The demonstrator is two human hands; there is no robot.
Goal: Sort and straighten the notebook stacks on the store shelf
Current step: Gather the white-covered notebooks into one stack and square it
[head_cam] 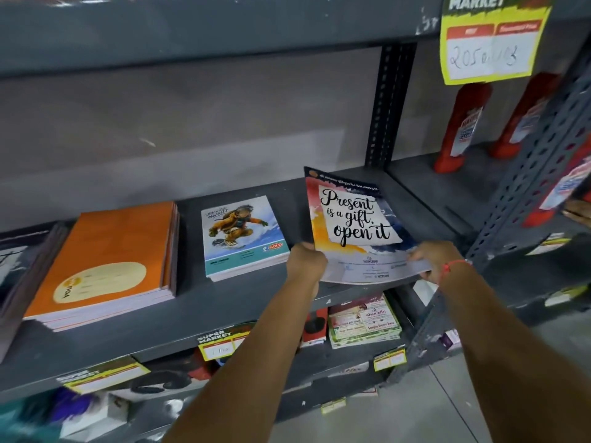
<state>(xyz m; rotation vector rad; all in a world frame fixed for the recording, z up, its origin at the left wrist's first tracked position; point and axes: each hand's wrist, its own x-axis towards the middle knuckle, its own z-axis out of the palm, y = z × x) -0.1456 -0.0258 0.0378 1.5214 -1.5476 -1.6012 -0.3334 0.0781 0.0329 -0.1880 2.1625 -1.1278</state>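
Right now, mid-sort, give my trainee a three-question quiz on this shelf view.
1. True or false: the left hand and right hand both grip the "Present is a gift" notebook.
2. Which stack lies nearest that notebook: A orange stack, B snowboarder stack?
3. What red items stand on the shelf to the right?

Key: 1 true. 2 B. 3 red bottles.

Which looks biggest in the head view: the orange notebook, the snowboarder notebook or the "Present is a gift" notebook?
1. Orange notebook, though it is nearer the camera.
2. "Present is a gift" notebook, held tilted.
3. Snowboarder notebook.
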